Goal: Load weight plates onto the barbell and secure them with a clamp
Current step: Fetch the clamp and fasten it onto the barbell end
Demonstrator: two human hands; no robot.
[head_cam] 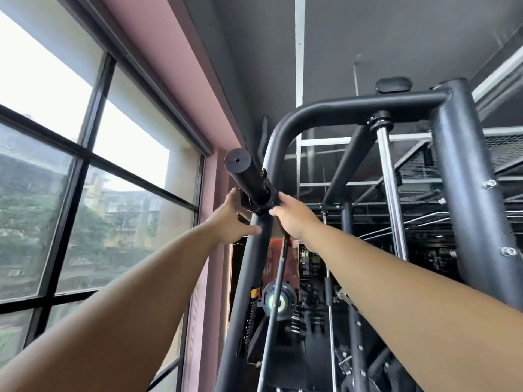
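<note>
The barbell (249, 172) juts out high beside the rack (284, 128), its end toward the window (56, 142); a black clamp (256, 203) sits round it, back from the tip; the right hand (294, 220) pinches the clamp's right side between thumb and bent fingers; the left hand (227, 223) is spread open, fingers straight, tips just beside the clamp's left side.

You had open air left of the bar (249, 174), toward the window (70, 165); clamp (256, 204) and frame (283, 128) crowded its right.
</note>
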